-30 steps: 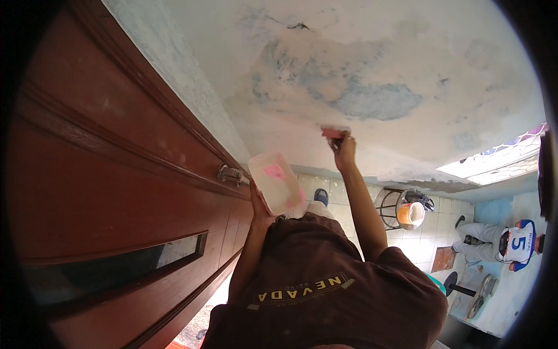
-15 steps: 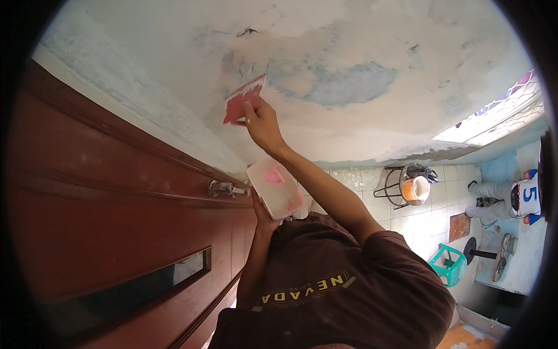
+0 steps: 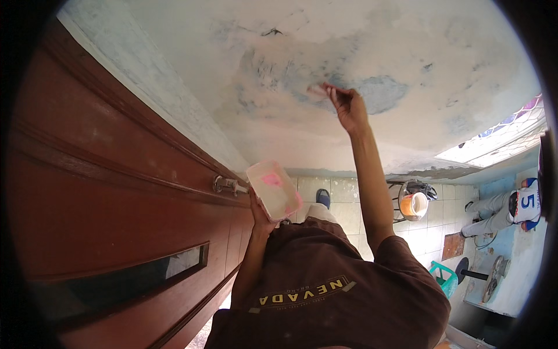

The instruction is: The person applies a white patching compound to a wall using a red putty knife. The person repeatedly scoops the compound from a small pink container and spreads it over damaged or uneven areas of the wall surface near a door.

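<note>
Door [image 3: 104, 192] filling the left side, dark red-brown wood, metal latch [image 3: 228, 185] on its edge.

Left hand [image 3: 263, 216] cupping a tub [image 3: 274, 189] from below, just right of the latch. Fingers wrapping its underside; exact curl hard to tell. Tub is pale, translucent, smeared pink, and tilting, mouth angling off level. Risk: contents sliding out onto the shirt or tiles if the tilt is growing while attention is on the other hand.

Right hand [image 3: 350, 109] reaching up to the wall [image 3: 407, 52], arm at full stretch. Fingers pinching a scraper [image 3: 318, 89], its blade touching the patchy blue-white plaster. Risk: at this reach the grip is looking thin; a hard push could be twisting the scraper loose or gouging the soft patch. Blade edge blurred, so contact angle unclear.

Further right, a stool [image 3: 410, 200] holding an orange bucket [image 3: 414, 205] on the tiled floor. A second person [image 3: 511, 206] lying or sitting at the far right edge, well apart.
</note>
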Available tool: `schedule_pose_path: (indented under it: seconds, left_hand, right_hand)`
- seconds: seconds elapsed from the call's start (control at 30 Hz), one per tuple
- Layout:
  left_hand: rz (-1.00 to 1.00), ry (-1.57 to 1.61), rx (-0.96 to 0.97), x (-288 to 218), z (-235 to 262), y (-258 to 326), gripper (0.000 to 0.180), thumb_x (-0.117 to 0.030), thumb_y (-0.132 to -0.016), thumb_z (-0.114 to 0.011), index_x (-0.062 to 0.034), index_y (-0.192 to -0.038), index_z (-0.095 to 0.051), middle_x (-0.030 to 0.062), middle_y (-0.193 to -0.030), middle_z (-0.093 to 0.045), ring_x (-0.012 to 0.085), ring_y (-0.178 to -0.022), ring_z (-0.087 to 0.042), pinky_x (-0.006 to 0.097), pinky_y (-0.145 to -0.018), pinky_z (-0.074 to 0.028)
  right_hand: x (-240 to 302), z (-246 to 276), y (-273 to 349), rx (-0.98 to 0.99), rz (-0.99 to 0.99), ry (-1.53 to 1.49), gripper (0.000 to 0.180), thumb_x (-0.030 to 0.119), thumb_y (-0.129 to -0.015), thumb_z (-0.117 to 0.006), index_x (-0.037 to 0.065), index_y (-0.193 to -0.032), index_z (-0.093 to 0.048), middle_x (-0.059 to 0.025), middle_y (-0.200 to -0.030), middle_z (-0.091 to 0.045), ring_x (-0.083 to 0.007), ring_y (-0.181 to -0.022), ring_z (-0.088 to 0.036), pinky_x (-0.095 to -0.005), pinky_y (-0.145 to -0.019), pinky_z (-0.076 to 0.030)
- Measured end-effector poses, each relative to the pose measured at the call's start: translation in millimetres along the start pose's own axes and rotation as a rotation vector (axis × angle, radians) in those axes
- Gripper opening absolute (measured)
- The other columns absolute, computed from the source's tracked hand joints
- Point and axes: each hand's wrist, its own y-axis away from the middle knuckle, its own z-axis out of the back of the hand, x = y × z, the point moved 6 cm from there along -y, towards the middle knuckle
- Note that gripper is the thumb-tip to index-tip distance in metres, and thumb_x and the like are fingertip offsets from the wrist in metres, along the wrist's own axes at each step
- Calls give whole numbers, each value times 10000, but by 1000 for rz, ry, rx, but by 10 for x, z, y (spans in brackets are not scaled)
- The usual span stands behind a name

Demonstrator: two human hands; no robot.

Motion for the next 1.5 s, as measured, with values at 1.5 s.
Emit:
schedule_pose_path:
  seconds: [1.5]
  left_hand:
    - [-71,-34,-150,330,318,317,794,-733,-969,-404,-178,-1537,-381,88,-1445,-524,306,-1325,-542,558,-1065,-490]
  right_hand:
    - [-239,320,740,-125,149,-56,225,146,-1008,-458,-18,-1097,-583,-159,-1110,-687,-243,-966,-695,-307,-768,-601]
